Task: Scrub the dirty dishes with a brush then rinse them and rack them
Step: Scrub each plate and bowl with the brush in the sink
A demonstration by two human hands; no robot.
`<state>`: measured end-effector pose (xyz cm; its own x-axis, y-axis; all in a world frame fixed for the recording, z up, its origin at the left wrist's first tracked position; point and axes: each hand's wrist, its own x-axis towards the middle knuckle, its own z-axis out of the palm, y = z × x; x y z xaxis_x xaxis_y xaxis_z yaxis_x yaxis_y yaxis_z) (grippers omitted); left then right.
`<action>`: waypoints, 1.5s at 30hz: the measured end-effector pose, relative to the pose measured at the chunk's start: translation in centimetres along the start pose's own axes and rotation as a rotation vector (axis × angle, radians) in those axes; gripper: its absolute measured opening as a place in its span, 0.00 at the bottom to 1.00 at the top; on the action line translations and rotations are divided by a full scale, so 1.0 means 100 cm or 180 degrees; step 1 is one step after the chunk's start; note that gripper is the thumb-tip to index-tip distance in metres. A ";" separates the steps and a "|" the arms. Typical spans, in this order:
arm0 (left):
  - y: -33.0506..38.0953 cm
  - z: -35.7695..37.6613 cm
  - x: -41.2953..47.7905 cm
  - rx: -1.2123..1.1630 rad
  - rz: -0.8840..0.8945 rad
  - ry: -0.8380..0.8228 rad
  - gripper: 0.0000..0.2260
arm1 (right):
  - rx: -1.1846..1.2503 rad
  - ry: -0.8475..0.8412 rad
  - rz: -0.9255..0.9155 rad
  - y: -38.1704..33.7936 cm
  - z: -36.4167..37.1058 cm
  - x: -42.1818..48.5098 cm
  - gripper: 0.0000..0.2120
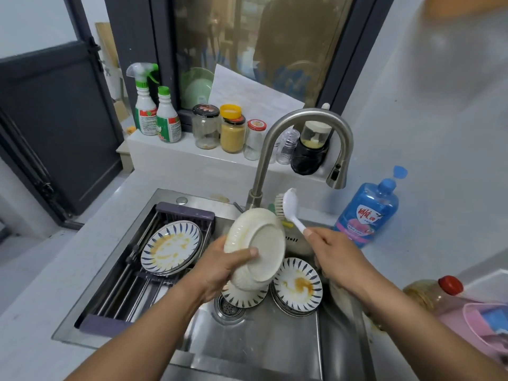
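Over sink (261, 339), left hand (220, 268) fingers (246, 254) clamp plate (268, 251); right hand (335, 251) fingers (312, 233) clamp brush (286, 207) beside rim.

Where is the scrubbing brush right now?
Head view, just right of centre: the right hand grips the brush, its bristles beside the cream plate, under the faucet.

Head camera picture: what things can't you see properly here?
Head view, cream plate: its top face is turned away; only the underside shows.
Head view, striped plate by the drain: mostly hidden by the cream plate and the left hand.
Head view, right hand: its own back hides the fingers gripping the brush.
Head view, pink basket: cut off by the right edge.
Head view, top-right shape: too blurred to name.
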<state>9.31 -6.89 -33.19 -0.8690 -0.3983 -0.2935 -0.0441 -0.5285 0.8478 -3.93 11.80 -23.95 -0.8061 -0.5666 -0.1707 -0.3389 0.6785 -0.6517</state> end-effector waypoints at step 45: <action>-0.175 -0.082 0.105 0.6732 0.0251 -0.2108 0.25 | -0.0290 -0.1419 0.0577 0.152 0.162 0.066 0.11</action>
<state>4.99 -7.98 -54.70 -0.8684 0.1051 -0.4847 0.0750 0.9939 0.0813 -6.49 10.78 -46.98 -0.5766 -0.5670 -0.5882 -0.2694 0.8117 -0.5183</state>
